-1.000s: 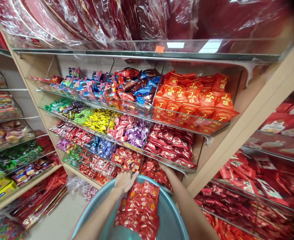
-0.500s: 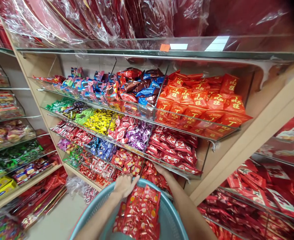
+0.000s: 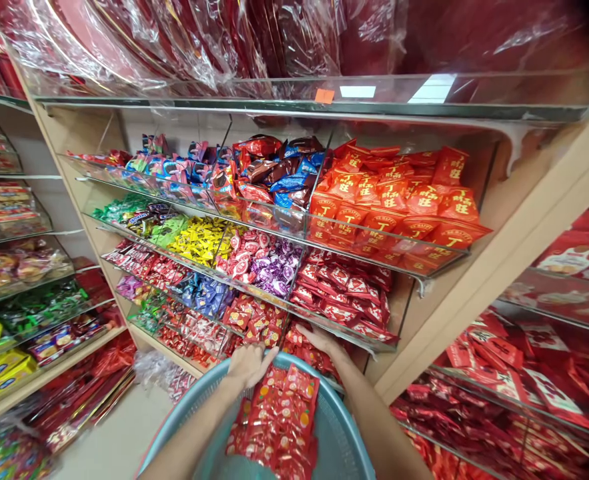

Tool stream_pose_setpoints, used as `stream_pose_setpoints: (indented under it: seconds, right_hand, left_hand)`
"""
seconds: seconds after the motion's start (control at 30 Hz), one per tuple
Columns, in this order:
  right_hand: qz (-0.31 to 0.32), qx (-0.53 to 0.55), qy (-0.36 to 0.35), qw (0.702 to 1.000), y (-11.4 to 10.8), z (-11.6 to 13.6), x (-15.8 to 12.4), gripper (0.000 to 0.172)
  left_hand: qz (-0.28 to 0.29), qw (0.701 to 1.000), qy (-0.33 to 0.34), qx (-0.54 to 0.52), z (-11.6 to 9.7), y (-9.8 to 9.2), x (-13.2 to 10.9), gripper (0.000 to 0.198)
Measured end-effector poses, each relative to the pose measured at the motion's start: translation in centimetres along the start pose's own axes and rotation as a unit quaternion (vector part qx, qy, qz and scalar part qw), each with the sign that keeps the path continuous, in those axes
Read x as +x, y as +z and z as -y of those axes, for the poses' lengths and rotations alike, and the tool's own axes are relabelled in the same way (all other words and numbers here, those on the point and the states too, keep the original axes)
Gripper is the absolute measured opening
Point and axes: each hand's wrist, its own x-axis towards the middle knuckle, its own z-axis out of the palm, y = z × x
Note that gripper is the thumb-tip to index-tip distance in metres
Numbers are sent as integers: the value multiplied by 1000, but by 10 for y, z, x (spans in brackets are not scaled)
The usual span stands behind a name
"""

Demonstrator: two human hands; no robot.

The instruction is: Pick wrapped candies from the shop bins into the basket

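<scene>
A teal plastic basket [image 3: 339, 433] sits low in front of me, holding a pile of small red candy packets [image 3: 279, 420]. My left hand [image 3: 249, 363] rests on the basket's far rim at the top of that pile, fingers together and curled over the rim. My right hand [image 3: 319, 339] reaches past the rim into the lower shelf bin of red packets [image 3: 309, 350], fingers spread flat on them. It holds nothing that I can see.
Slanted clear bins fill the shelving: orange-red packets [image 3: 399, 200] top right, red ones [image 3: 349, 293] below, purple, yellow and green sweets [image 3: 199, 240] to the left. Wrapped red trays [image 3: 174, 40] lie on the top shelf. More shelves stand at both sides.
My right hand has slid slightly left and further into the lower bin, its fingers now showing. The left hand has barely moved on the basket rim. The view shifted a little.
</scene>
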Motion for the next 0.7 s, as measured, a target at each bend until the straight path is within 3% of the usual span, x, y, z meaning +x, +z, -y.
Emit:
stream_pose_setpoints:
  seconds: [0.1, 0.23, 0.33, 0.43, 0.53, 0.7]
  right_hand:
    - [38, -72, -20, 996, 5, -2, -15, 41]
    - [5, -180, -55, 982, 6, -5, -37, 41]
    - [-4, -193, -76, 978, 3, -5, -46, 38]
    - [-22, -137, -78, 987, -2, -1, -50, 35]
    - [-86, -25, -63, 994, -7, 5, -52, 37]
    - [-112, 208, 67, 969, -9, 13, -65, 40]
  left_hand:
    - [3, 1000, -3, 6, 0, -1, -1, 69]
    - [7, 1000, -1, 3, 1, 0, 0, 70]
    - [6, 1000, 2, 0, 1, 1, 0, 70]
    - [11, 1000, -6, -6, 1, 1, 1, 69]
    - [12, 1000, -11, -6, 1, 1, 1, 70]
    - [10, 1000, -1, -5, 2, 2, 1, 72]
